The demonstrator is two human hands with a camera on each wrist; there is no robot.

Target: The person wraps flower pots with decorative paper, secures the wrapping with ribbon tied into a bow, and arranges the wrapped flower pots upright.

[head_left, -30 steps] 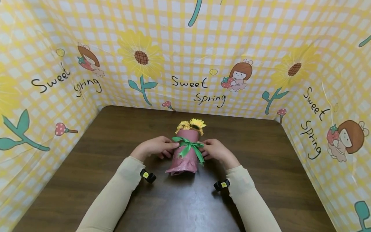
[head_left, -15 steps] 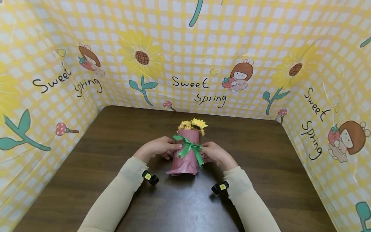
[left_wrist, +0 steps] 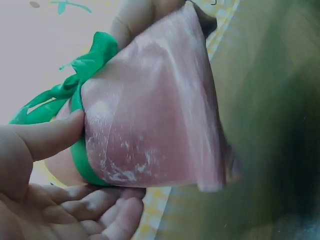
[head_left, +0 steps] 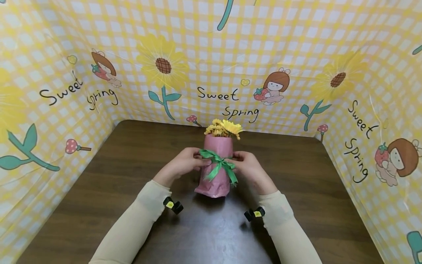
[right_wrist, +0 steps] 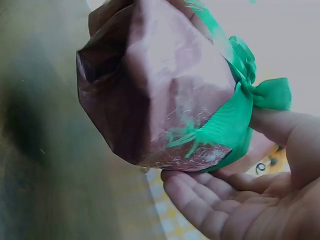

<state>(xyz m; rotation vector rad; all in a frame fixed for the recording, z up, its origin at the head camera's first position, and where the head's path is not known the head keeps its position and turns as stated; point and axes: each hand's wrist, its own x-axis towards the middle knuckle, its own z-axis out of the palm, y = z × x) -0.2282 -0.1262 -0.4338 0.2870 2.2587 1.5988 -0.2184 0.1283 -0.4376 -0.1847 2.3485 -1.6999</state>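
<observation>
A small bouquet in pink wrapping paper (head_left: 215, 183) is held between both hands in the head view. Yellow flowers (head_left: 225, 127) rise from its top, and a green ribbon (head_left: 218, 163) is tied in a bow around its middle. My left hand (head_left: 181, 165) grips the left side, its thumb (left_wrist: 60, 132) on the paper by the ribbon and its fingers curled underneath. On the other side my right hand (head_left: 252, 170) grips it, thumb behind the bow in the right wrist view, fingers (right_wrist: 200, 195) under the wrap. The folded lower end of the paper (right_wrist: 110, 95) hangs over the table.
A dark wooden table (head_left: 148, 135) lies below. Yellow checked cloth (head_left: 211, 58) with printed sunflowers and lettering walls it in at the back and both sides. A small black camera is strapped to the left wrist (head_left: 173, 205) and another to the right (head_left: 254, 213).
The bouquet has come up off the table, its flowers now higher against the back cloth. Both hands have risen with it and closed in around its sides.
</observation>
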